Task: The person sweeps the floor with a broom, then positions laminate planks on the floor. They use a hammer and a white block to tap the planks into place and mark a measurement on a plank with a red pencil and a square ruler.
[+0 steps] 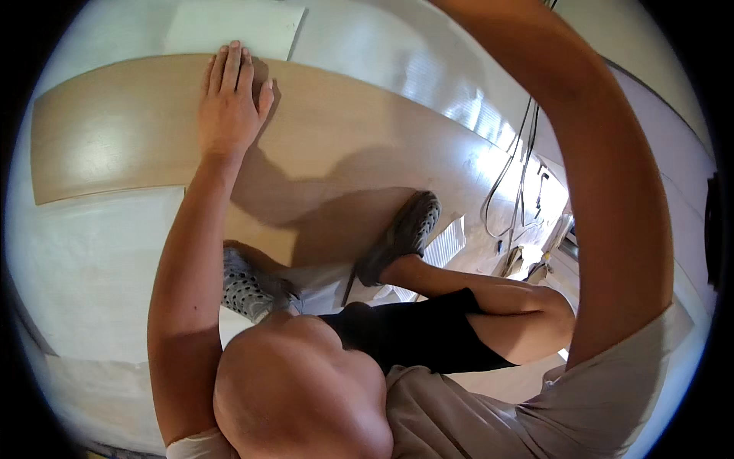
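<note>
My left hand [232, 107] lies flat on a long light-brown wooden board [115, 130], fingers stretched and fingertips at its far edge. Nothing is held in it. A thin pale rectangular sheet or panel [237, 27] lies just beyond those fingertips. My right arm [604, 153] reaches up past the top edge of the picture, so its hand and whatever it touches are hidden. My shadow falls across the board near its middle.
My legs are bent, with a dark shoe [401, 237] on the board and a grey perforated shoe [243, 287] close by. Thin dark cables [522, 176] hang at the right. A striped sheet [447, 245] lies past the dark shoe. Pale flooring [92, 275] borders the board.
</note>
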The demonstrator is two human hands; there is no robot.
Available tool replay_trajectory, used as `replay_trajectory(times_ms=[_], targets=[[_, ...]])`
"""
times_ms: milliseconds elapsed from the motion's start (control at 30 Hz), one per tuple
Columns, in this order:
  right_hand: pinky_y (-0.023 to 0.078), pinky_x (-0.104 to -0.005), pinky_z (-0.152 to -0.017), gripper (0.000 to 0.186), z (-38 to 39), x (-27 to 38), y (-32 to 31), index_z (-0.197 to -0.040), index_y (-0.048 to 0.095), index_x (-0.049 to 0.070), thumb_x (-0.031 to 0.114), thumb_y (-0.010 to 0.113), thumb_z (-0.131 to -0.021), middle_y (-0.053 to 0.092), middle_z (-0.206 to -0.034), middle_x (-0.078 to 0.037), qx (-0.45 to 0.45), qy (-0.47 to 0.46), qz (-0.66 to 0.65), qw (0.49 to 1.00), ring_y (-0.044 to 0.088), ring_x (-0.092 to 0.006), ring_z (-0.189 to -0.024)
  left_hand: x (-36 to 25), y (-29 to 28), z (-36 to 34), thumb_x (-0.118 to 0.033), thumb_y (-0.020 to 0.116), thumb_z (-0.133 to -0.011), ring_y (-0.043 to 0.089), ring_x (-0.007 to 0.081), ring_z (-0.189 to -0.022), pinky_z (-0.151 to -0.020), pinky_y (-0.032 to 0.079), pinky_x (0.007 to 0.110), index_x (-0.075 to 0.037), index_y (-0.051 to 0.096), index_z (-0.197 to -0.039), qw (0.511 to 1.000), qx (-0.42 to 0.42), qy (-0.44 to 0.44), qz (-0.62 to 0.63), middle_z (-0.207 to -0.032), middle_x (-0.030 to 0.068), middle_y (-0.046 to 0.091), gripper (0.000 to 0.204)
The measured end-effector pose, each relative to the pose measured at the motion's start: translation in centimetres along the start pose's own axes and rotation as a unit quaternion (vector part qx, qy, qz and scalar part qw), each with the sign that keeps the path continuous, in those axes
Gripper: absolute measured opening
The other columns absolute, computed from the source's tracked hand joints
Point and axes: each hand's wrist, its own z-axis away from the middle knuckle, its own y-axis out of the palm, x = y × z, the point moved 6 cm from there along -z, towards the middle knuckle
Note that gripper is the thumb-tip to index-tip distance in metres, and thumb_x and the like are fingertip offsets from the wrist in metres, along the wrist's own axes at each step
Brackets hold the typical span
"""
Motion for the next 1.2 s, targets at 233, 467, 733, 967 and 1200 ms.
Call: replay_trajectory(times_ms=[233,467,733,967,1200], targets=[[0.053,-0.0508,-0.080,0.023,8.4,0.6,-3.4,-0.097,0.069,0.005,0.014,0.059,-0.080,0.070,-0.092,-0.023,-0.085,0.053,0.005,0.995,0.068,-0.0412,-0.090,0.2,0.1,0.9,-0.033,0.056,-0.098,0.044,0.0323,-0.137,-0.116,0.036,0.043,-0.001,0.056,-0.135,1.000,-0.018,0.005,0.007,-0.147,0.0138,0.050,0.049],[0.054,-0.0508,-0.081,0.021,12.7,-2.0,-4.5,-0.098,0.070,0.007,0.010,0.057,-0.082,0.071,-0.094,-0.022,-0.035,0.080,0.130,0.988,0.069,-0.0389,-0.091,-0.4,0.4,0.5,-0.034,0.053,-0.100,0.045,0.0325,-0.137,-0.115,0.037,0.044,0.000,0.055,-0.135,0.999,-0.010,0.025,-0.043,-0.146,0.0146,0.050,0.049],[0.056,-0.0453,-0.062,0.020,5.3,-4.2,-1.0,-0.090,0.072,0.002,0.010,0.059,-0.078,0.071,-0.080,-0.020,-0.077,0.158,-0.030,0.984,0.071,-0.0320,-0.068,-1.2,0.5,0.8,-0.038,0.053,-0.100,0.046,0.0321,-0.136,-0.116,0.036,0.043,0.000,0.056,-0.135,0.998,-0.014,0.038,-0.049,-0.144,0.0145,0.052,0.052],[0.056,-0.0453,-0.064,0.020,4.7,-1.4,0.9,-0.089,0.072,0.002,0.014,0.059,-0.081,0.071,-0.079,-0.020,-0.025,0.130,-0.039,0.990,0.071,-0.0329,-0.070,-0.7,0.5,1.4,-0.038,0.054,-0.099,0.047,0.0302,-0.135,-0.116,0.035,0.045,-0.001,0.058,-0.132,0.998,-0.013,0.028,-0.048,-0.143,0.0138,0.052,0.050],[0.056,-0.0453,-0.065,0.021,3.3,-0.8,0.3,-0.088,0.071,0.001,0.018,0.059,-0.083,0.070,-0.079,-0.020,-0.030,0.114,-0.051,0.992,0.070,-0.0337,-0.072,-0.4,0.3,0.9,-0.037,0.056,-0.097,0.047,0.0315,-0.134,-0.116,0.036,0.046,0.000,0.061,-0.127,0.999,-0.012,0.027,-0.032,-0.141,0.0157,0.054,0.048]])
